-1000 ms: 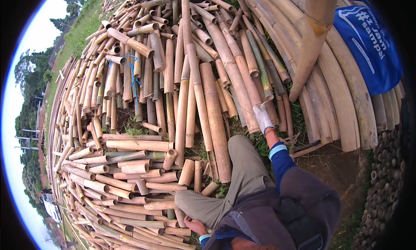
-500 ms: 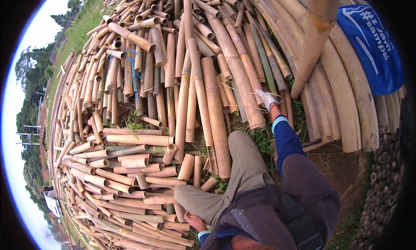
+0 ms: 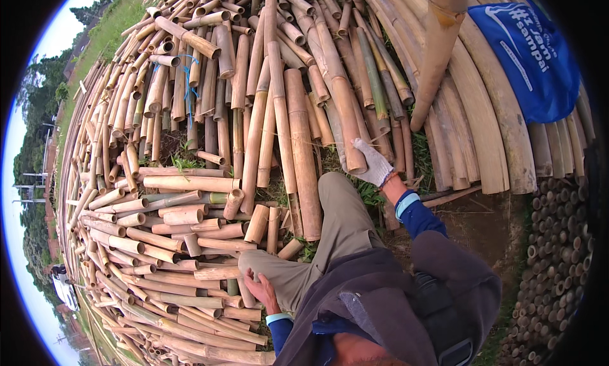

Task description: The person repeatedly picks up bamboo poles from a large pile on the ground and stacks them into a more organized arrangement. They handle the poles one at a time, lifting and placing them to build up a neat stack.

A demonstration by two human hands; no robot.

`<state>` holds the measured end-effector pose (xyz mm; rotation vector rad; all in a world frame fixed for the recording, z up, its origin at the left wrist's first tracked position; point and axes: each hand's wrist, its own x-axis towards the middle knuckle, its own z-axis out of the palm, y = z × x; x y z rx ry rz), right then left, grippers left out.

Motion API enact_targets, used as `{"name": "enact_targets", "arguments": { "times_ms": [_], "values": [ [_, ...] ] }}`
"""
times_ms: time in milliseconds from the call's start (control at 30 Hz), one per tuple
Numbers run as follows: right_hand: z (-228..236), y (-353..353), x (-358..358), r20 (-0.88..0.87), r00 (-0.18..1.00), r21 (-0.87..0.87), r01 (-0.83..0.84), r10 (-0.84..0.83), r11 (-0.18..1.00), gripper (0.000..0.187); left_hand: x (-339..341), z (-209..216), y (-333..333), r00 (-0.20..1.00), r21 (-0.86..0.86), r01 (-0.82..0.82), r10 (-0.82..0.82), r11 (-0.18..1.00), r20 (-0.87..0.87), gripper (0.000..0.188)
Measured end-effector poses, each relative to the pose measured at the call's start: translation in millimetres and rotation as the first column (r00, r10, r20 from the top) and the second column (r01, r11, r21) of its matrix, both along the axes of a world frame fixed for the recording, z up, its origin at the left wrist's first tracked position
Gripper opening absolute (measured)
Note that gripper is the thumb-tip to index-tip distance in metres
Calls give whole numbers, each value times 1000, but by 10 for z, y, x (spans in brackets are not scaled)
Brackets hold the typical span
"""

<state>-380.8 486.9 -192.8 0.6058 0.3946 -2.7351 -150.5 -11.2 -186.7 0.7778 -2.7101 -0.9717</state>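
A white knit glove covers my right hand (image 3: 374, 164), whose fingers close around the near end of a long tan bamboo pole (image 3: 346, 112). The pole runs away from me across the other canes. Beside my left knee, my bare left hand (image 3: 262, 293) is raised with its fingers apart and nothing in it. Short cut bamboo pieces (image 3: 204, 274) lie close to that hand. Left of the gripped pole rests a thick bamboo length (image 3: 303, 156), its near end by my legs.
Upright at the right stands a thick bamboo post (image 3: 438, 55). Wide split bamboo slats (image 3: 488, 131) curve behind it, with a blue printed bag (image 3: 526, 55) on them. Stacked bamboo ends (image 3: 552, 258) show at the lower right. Heaped canes (image 3: 133, 106) cover the left.
My right hand has come nearer and left, from beside the poles onto the pole's near end. My left hand has lifted and its fingers have spread. The whole view has shifted slightly.
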Motion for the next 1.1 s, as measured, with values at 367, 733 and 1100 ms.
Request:
{"name": "enact_targets", "arguments": {
  "times_ms": [367,733,1100],
  "values": [
    [1189,-1483,1496,-40,897,-37,-441,439,897,51,-2319,1519,2107,684,819,359,-723,447,95,80],
    [441,-1649,1407,-30,400,660,-680,916,318,61,-1125,1233,888,721,-22,637,-586,770,371,71],
    [-186,-1129,57,25,970,176,-242,241,954,58,742,1446,247,840,-209,517,-446,830,309,80]
  ]
}}
